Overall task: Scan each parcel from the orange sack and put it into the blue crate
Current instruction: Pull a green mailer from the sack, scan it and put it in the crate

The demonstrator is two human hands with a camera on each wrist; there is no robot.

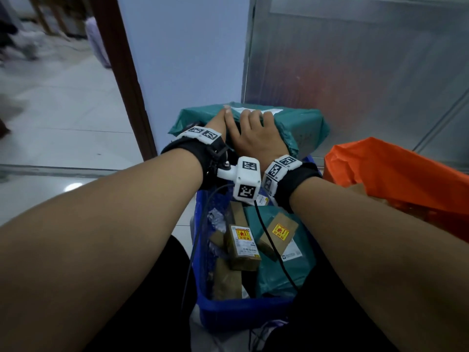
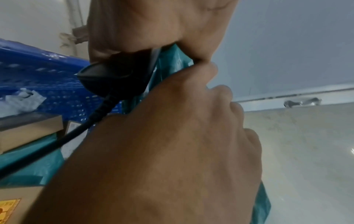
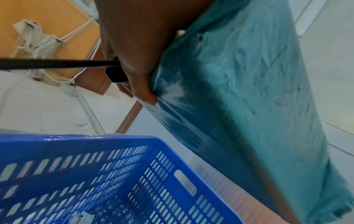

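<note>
Two hands, left hand [image 1: 217, 124] and right hand [image 1: 256, 138], gripping one teal parcel [image 1: 299, 125], right seemingly also holding scanner [image 2: 114, 74]

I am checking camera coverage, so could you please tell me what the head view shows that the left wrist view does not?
Only the head view shows the orange sack and the small brown boxes lying in the crate. Only the left wrist view shows the black scanner with its cable, gripped against the parcel. Both show the blue crate, the large teal parcel, the left hand and the right hand.
</note>
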